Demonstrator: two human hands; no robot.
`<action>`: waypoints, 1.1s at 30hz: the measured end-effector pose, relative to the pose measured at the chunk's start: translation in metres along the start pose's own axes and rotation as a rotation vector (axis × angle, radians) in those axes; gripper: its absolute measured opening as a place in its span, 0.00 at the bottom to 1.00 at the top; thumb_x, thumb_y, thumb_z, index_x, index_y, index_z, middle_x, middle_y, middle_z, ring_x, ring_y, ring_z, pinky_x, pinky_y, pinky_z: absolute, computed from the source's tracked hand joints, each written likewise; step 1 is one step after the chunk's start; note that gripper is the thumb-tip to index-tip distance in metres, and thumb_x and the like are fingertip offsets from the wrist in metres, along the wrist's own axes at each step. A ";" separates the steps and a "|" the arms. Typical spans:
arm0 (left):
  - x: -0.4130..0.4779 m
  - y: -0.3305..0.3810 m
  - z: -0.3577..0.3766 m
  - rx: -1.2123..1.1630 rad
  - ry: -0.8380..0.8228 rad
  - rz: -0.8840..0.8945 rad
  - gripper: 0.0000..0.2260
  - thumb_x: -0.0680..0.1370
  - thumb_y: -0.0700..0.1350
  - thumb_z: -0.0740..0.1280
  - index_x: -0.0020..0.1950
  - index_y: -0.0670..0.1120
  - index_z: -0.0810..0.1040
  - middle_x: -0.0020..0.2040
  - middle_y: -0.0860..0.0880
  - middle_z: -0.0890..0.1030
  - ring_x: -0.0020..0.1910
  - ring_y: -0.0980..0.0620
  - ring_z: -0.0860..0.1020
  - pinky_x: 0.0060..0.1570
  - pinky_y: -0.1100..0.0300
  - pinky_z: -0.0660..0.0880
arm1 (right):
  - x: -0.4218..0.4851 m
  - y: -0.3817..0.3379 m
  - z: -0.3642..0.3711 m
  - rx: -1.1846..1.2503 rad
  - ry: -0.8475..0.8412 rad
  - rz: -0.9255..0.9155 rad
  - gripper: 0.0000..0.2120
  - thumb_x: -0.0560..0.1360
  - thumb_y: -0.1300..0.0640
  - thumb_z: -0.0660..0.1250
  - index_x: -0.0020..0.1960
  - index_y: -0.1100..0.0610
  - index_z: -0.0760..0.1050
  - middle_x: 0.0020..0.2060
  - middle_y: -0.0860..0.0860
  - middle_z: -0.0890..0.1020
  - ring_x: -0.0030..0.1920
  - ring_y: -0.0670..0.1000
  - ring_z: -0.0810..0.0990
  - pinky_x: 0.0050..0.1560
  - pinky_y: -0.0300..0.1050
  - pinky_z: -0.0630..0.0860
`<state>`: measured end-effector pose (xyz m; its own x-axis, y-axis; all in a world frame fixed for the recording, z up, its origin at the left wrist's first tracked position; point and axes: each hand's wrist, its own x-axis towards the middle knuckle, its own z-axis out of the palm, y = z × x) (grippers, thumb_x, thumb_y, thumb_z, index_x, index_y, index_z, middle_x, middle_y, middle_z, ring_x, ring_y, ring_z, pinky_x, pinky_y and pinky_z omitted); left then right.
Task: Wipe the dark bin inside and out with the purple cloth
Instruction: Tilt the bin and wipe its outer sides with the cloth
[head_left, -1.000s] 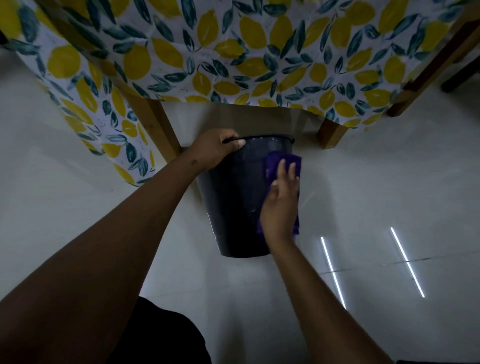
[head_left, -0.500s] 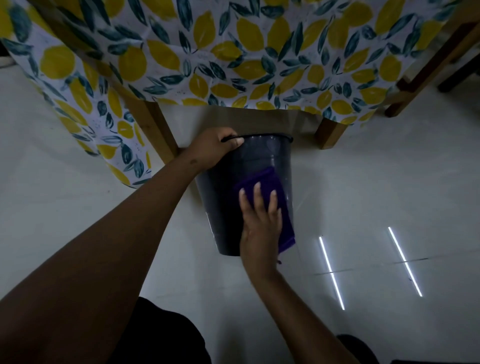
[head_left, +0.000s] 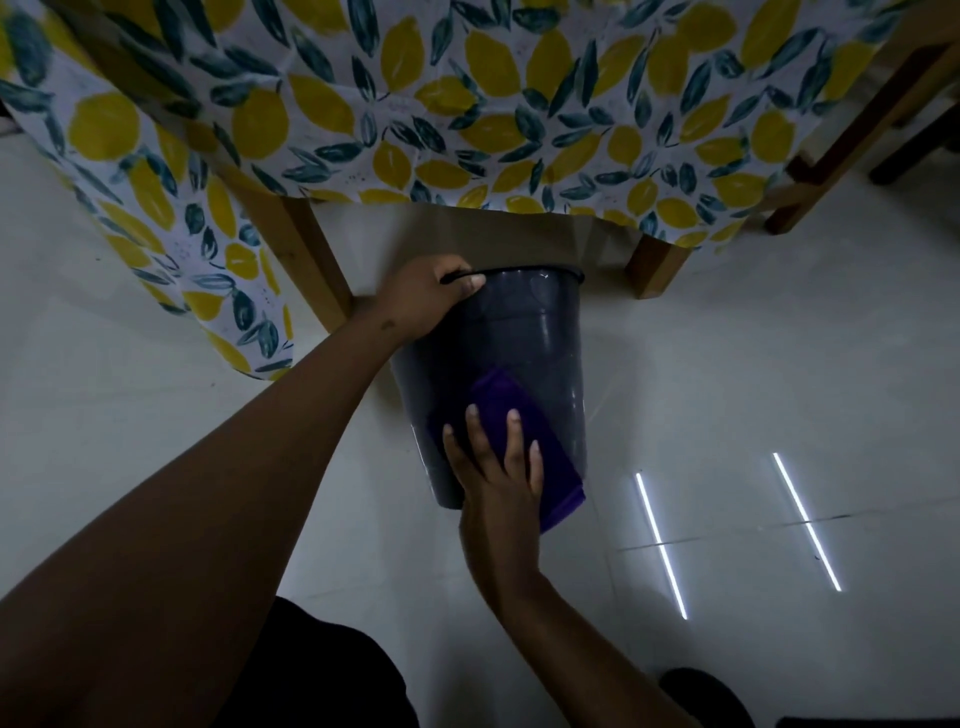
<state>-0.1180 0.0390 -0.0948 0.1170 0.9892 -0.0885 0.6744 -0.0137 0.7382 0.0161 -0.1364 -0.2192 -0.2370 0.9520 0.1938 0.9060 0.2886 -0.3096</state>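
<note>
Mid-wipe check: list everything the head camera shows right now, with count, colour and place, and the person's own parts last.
dark bin: one, dark blue-grey, on the floor in front of the table.
purple cloth: one, purple, pressed flat on the bin's lower outer wall.
tablecloth: one, white with yellow lemons and teal leaves, hanging over the table at the top.
table legs: at least three in view, brown wood, under the tablecloth.
floor: pale tiles, with two bright light streaks at the right.
left hand: gripping the bin's rim.
right hand: fingers spread on the cloth.
</note>
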 end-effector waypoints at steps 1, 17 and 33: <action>0.000 0.000 -0.001 -0.008 -0.006 -0.002 0.09 0.79 0.48 0.63 0.44 0.44 0.75 0.36 0.49 0.73 0.36 0.54 0.70 0.33 0.62 0.64 | 0.007 0.001 -0.005 -0.001 0.031 -0.010 0.43 0.65 0.63 0.75 0.75 0.46 0.63 0.76 0.48 0.60 0.76 0.59 0.53 0.70 0.63 0.57; 0.004 -0.004 0.006 0.037 0.051 -0.039 0.09 0.78 0.54 0.63 0.40 0.53 0.74 0.35 0.53 0.74 0.39 0.50 0.73 0.41 0.57 0.67 | -0.014 0.011 0.002 0.001 0.027 0.074 0.47 0.63 0.64 0.76 0.75 0.46 0.59 0.76 0.50 0.59 0.75 0.61 0.54 0.68 0.65 0.59; 0.002 0.009 0.007 0.121 0.020 0.040 0.12 0.79 0.50 0.62 0.43 0.43 0.75 0.40 0.45 0.75 0.41 0.48 0.74 0.39 0.58 0.65 | 0.026 0.017 -0.022 0.192 0.196 0.294 0.36 0.74 0.66 0.66 0.76 0.47 0.58 0.77 0.50 0.57 0.76 0.61 0.54 0.67 0.64 0.65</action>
<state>-0.1064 0.0394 -0.0934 0.1317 0.9902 -0.0461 0.7528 -0.0696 0.6546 0.0335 -0.1092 -0.1990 0.1109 0.9646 0.2393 0.8387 0.0384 -0.5432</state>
